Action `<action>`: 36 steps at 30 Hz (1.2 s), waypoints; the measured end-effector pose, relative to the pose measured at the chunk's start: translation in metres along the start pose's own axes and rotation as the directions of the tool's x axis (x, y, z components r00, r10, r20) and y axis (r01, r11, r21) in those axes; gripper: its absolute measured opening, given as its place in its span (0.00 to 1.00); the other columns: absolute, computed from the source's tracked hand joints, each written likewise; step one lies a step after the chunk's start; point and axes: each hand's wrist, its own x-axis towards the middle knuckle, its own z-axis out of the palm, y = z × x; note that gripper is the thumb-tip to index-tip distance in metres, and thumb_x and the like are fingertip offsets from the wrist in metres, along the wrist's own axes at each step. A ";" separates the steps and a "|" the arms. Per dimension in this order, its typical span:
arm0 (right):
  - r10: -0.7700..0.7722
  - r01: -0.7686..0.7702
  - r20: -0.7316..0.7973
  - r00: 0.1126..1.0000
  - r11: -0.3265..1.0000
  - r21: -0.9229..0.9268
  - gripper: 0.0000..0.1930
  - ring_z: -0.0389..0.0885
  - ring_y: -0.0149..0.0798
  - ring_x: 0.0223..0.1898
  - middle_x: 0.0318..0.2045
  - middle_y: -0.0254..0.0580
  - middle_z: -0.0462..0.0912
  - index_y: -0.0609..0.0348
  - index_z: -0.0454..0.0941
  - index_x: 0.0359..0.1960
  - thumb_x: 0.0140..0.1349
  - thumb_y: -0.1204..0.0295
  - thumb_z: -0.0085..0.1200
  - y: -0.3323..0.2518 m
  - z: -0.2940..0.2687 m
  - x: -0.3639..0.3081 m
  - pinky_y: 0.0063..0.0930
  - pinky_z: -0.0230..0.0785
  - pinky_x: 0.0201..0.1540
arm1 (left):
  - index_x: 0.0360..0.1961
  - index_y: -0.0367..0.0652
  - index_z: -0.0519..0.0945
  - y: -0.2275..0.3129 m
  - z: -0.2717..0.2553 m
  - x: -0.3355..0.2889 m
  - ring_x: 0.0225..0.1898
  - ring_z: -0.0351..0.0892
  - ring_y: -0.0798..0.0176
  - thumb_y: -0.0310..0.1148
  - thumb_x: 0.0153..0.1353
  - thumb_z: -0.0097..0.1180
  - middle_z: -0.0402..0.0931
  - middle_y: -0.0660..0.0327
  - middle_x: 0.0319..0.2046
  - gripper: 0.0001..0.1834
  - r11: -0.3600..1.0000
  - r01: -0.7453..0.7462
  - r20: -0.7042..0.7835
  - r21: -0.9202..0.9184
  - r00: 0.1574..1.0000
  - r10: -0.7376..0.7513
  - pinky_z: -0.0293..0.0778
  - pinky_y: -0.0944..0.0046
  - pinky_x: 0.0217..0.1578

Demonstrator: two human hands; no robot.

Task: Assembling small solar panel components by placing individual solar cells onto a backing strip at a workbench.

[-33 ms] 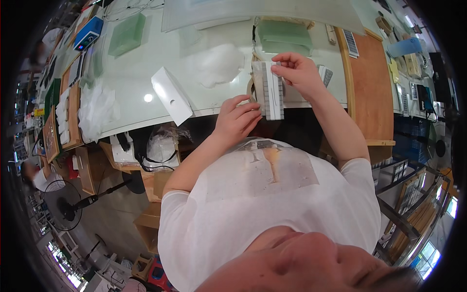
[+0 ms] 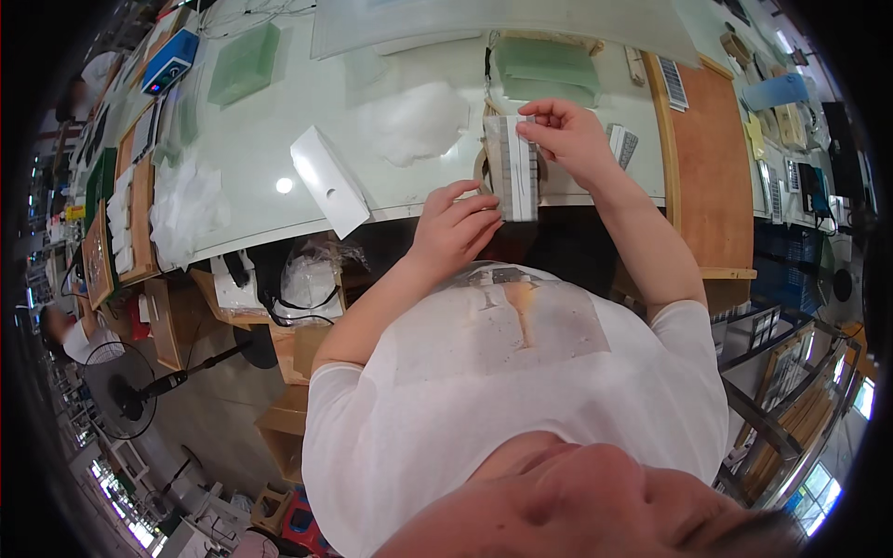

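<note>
Striped bundle between both hands

Left hand (image 2: 458, 219) at the gray-striped bundle's (image 2: 521, 177) 8 o'clock: half curled, fingertips by its edge, grip unclear. Right hand (image 2: 567, 139), 2 o'clock: pinching its upper end. Bundle at desk's (image 2: 251, 219) near edge. White box (image 2: 330, 181), 9 o'clock. Beyond, green sheets (image 2: 547, 73), 12 o'clock.

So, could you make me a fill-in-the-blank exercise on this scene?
The left hand is by the lower part of the grey-and-white pack, the right hand by its ____ part.
The white box lies to the ____ of the left hand.
The boxy device in the picture's upper left is mostly ____.

Missing words: upper; left; blue.
</note>
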 end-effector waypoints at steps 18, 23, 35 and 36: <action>-0.017 0.017 -0.010 1.000 0.999 -0.036 0.15 0.73 0.23 0.20 0.26 0.33 0.78 0.64 0.78 0.39 0.53 0.69 0.62 0.016 0.012 0.016 0.17 0.67 0.24 | 0.35 0.47 0.80 -0.003 0.001 -0.002 0.49 0.71 0.53 0.30 0.40 0.70 0.78 0.64 0.40 0.17 0.998 0.060 -0.023 -0.016 0.998 -0.061 0.69 0.59 0.48; 0.000 -0.001 -0.016 1.000 0.996 -0.091 0.12 0.70 0.20 0.20 0.26 0.28 0.74 0.62 0.77 0.42 0.57 0.73 0.61 0.014 0.013 0.015 0.13 0.64 0.23 | 0.35 0.47 0.81 -0.003 0.000 -0.001 0.48 0.72 0.53 0.29 0.40 0.70 0.78 0.65 0.40 0.17 0.999 0.040 -0.021 -0.011 0.999 -0.040 0.69 0.59 0.47; -0.033 0.028 -0.034 0.999 0.990 -0.137 0.14 0.72 0.21 0.23 0.28 0.30 0.77 0.63 0.77 0.44 0.57 0.73 0.60 0.019 0.015 0.018 0.15 0.68 0.25 | 0.34 0.50 0.82 -0.005 0.001 -0.001 0.49 0.70 0.52 0.28 0.40 0.69 0.77 0.66 0.42 0.16 1.000 0.014 -0.010 -0.005 1.000 -0.014 0.69 0.60 0.46; -0.037 0.032 -0.035 0.999 0.990 -0.137 0.14 0.72 0.21 0.23 0.28 0.30 0.77 0.63 0.77 0.44 0.57 0.73 0.60 0.020 0.013 0.019 0.15 0.68 0.25 | 0.34 0.50 0.82 -0.005 0.000 -0.001 0.49 0.70 0.52 0.28 0.40 0.69 0.77 0.66 0.42 0.16 1.000 0.011 -0.012 -0.004 1.000 -0.011 0.69 0.60 0.46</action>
